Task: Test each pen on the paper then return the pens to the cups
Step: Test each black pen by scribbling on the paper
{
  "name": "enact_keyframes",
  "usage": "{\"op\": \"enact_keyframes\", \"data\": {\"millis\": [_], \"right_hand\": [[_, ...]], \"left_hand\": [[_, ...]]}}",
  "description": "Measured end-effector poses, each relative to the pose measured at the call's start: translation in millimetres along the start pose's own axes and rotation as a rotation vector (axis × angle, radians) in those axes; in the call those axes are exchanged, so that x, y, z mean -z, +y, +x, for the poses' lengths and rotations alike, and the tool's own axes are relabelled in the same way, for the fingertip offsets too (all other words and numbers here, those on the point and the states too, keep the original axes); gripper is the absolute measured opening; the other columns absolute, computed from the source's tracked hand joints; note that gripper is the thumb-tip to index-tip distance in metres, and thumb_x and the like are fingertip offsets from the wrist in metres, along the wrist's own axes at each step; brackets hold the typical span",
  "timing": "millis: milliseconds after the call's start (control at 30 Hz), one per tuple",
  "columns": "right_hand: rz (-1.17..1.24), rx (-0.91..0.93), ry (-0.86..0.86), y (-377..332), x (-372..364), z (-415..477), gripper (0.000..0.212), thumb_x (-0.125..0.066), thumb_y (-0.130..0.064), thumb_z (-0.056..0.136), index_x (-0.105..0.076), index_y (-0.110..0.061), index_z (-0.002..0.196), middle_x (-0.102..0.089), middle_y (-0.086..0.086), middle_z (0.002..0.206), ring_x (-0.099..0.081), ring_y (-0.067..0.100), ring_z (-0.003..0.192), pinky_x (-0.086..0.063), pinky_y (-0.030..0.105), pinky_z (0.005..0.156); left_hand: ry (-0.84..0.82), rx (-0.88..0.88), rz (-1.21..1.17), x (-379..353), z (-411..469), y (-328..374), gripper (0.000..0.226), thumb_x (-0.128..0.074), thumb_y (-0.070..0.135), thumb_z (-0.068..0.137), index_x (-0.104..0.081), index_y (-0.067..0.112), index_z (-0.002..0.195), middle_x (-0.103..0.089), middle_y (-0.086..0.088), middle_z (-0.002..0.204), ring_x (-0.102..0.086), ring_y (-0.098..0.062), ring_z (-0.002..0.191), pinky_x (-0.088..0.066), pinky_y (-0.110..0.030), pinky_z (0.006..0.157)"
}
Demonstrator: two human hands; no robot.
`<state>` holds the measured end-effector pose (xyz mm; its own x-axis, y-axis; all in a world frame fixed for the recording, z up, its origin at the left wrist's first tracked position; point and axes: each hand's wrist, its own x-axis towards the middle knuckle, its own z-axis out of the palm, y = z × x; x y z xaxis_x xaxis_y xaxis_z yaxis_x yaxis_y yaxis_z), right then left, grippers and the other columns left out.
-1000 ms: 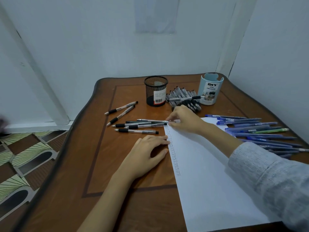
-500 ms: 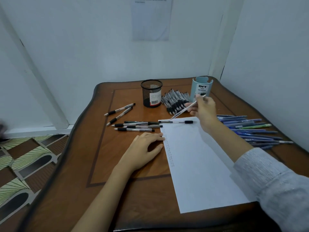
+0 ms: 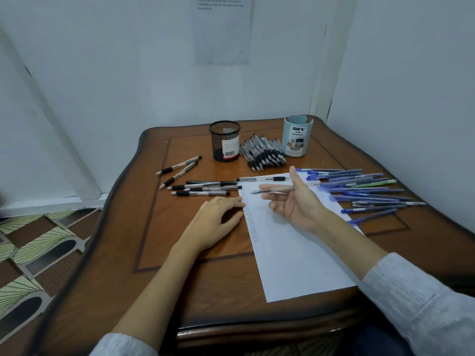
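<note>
My right hand [image 3: 295,199] hovers over the top of the white paper [image 3: 295,253], palm turned inward and thumb up. It holds a clear pen [image 3: 272,190] between its outstretched fingers, tip pointing left. My left hand [image 3: 216,219] lies flat on the table, fingertips at the paper's left edge beside a column of small marks. A black mesh cup [image 3: 225,141] and a light blue organizer cup [image 3: 295,137] stand at the back. Between them lies a pile of black-grip pens [image 3: 264,152].
Several clear pens [image 3: 203,187] lie left of the paper, two more [image 3: 180,168] farther left, and one [image 3: 262,179] across the paper's top edge. Several blue pens [image 3: 365,191] spread on the right. White walls close in behind and to the right; the wooden table [image 3: 154,253] drops off left.
My right hand laid one pen at the paper's top, took another from the pile by the blue cup, and brought it back over the paper. My left hand stayed put.
</note>
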<state>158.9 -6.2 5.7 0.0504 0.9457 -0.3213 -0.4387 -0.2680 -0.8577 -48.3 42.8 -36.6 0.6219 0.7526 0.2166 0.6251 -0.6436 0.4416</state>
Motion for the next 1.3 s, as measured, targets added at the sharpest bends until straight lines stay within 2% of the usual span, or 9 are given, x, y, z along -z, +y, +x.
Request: {"op": "enact_keyframes", "data": {"millis": [100, 167, 267, 400, 500, 633, 733, 1000, 1300], "right_hand": [[-0.211, 0.097, 0.104, 8, -8, -12, 0.037, -0.061, -0.042, 0.089, -0.066, -0.007, 0.079, -0.058, 0.006, 0.064, -0.048, 0.010, 0.043, -0.038, 0.015, 0.039], [-0.353, 0.178, 0.200, 15, -11, -17, 0.038, -0.068, -0.042, 0.084, -0.057, -0.009, 0.068, -0.049, 0.004, 0.053, -0.042, 0.009, 0.036, -0.030, 0.015, 0.034], [-0.394, 0.235, 0.229, 26, -18, -24, 0.048, -0.068, -0.047, 0.083, -0.050, -0.007, 0.064, -0.046, 0.003, 0.044, -0.039, 0.011, 0.033, -0.028, 0.015, 0.033], [-0.425, 0.319, 0.166, 39, -28, -32, 0.045, -0.072, -0.041, 0.081, -0.052, -0.004, 0.064, -0.057, 0.009, 0.046, -0.040, 0.013, 0.029, -0.028, 0.016, 0.032], [-0.510, 0.404, 0.231, 50, -27, -31, 0.047, -0.073, -0.036, 0.082, -0.048, -0.005, 0.056, -0.056, 0.010, 0.045, -0.043, 0.015, 0.029, -0.033, 0.019, 0.033], [-0.709, 0.604, 0.283, 58, -24, -28, 0.047, -0.064, -0.002, 0.085, -0.038, -0.009, 0.047, -0.039, 0.009, 0.043, -0.052, 0.025, 0.039, -0.041, 0.022, 0.043], [-0.740, 0.610, 0.237, 60, -22, -26, 0.039, -0.057, 0.007, 0.081, -0.038, -0.006, 0.049, -0.034, 0.008, 0.047, -0.050, 0.026, 0.041, -0.038, 0.020, 0.040], [-0.744, 0.584, 0.190, 60, -23, -23, 0.044, -0.060, 0.007, 0.081, -0.038, -0.008, 0.046, -0.036, 0.005, 0.044, -0.051, 0.018, 0.034, -0.042, 0.020, 0.041], [-0.736, 0.568, 0.221, 58, -23, -25, 0.037, -0.058, 0.007, 0.082, -0.041, -0.005, 0.051, -0.038, 0.008, 0.048, -0.051, 0.013, 0.033, -0.041, 0.019, 0.039]], "left_hand": [[-0.010, 0.003, 0.000, 0, 0, 1, 0.037, -0.047, 0.047, 0.094, -0.053, 0.034, 0.129, -0.045, 0.018, 0.141, -0.037, -0.001, 0.127, -0.028, -0.025, 0.098], [-0.027, 0.006, 0.002, 1, 0, 2, 0.047, -0.049, 0.058, 0.089, -0.052, 0.034, 0.130, -0.043, 0.019, 0.141, -0.036, -0.001, 0.129, -0.029, -0.026, 0.099], [-0.028, 0.002, 0.016, 1, 0, 2, 0.056, -0.050, 0.065, 0.083, -0.051, 0.035, 0.131, -0.042, 0.019, 0.142, -0.035, 0.000, 0.129, -0.029, -0.027, 0.101], [-0.007, -0.018, 0.010, -1, -1, 1, 0.062, -0.044, 0.072, 0.079, -0.052, 0.036, 0.129, -0.045, 0.018, 0.140, -0.037, 0.000, 0.127, -0.030, -0.026, 0.099], [-0.010, -0.009, 0.006, -1, 0, 1, 0.058, -0.047, 0.068, 0.081, -0.051, 0.036, 0.129, -0.044, 0.019, 0.141, -0.036, 0.000, 0.128, -0.030, -0.027, 0.100], [-0.014, -0.003, 0.009, -1, -1, 1, 0.063, -0.043, 0.071, 0.080, -0.051, 0.035, 0.130, -0.043, 0.018, 0.142, -0.036, 0.000, 0.129, -0.029, -0.028, 0.103], [-0.018, -0.004, 0.010, -1, -2, 3, 0.066, -0.041, 0.072, 0.078, -0.051, 0.033, 0.131, -0.043, 0.017, 0.143, -0.036, -0.001, 0.130, -0.031, -0.030, 0.105], [-0.009, -0.011, 0.026, -3, -1, 2, 0.057, -0.047, 0.063, 0.085, -0.051, 0.032, 0.132, -0.043, 0.016, 0.143, -0.036, -0.002, 0.130, -0.030, -0.030, 0.104], [-0.016, -0.002, 0.016, -2, -1, 2, 0.066, -0.041, 0.071, 0.079, -0.051, 0.033, 0.132, -0.043, 0.016, 0.143, -0.035, -0.001, 0.130, -0.028, -0.027, 0.103]]}}
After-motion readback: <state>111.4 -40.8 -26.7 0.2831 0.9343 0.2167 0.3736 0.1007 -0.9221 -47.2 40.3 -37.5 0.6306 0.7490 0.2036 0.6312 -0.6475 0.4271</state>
